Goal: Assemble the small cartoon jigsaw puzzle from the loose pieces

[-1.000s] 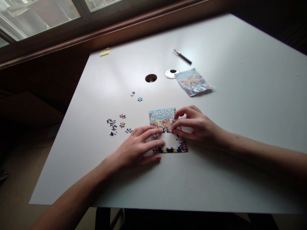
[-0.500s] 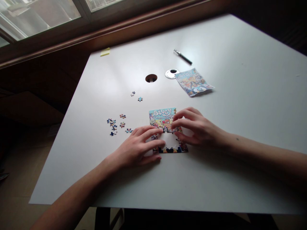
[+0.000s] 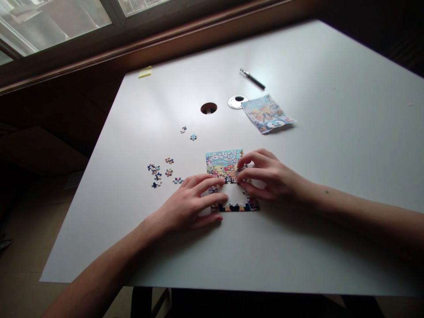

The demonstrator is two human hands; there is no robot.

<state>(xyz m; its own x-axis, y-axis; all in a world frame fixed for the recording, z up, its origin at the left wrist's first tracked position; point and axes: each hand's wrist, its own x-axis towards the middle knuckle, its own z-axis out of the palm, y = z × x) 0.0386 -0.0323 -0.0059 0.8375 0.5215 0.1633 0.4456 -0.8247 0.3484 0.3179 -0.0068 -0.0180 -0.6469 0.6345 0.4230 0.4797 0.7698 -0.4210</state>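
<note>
A partly assembled jigsaw puzzle (image 3: pixel 225 157) with a colourful cartoon picture lies flat on the table, its lower middle an open gap. My left hand (image 3: pixel 195 198) rests over the puzzle's left side, fingers spread and the fingertips at the gap. On the right side, my right hand (image 3: pixel 265 174) has its thumb and fingers drawn together in a pinch on a small puzzle piece (image 3: pixel 239 180) at the gap's upper right edge; the fingers mostly hide it. Left of the puzzle lie loose puzzle pieces (image 3: pixel 169 172), several of them in a cluster.
The white table (image 3: pixel 314 132) also carries a printed picture sheet (image 3: pixel 266 114), a black pen (image 3: pixel 253 79), a silver grommet cover (image 3: pixel 236 102) and a yellow sticky note (image 3: pixel 145 72). A round cable hole (image 3: pixel 208 108) opens near the middle. Behind stands a window (image 3: pixel 66 22).
My right thumb and fingertips have shifted slightly left and closer together at the gap's edge. My left hand has stayed in place.
</note>
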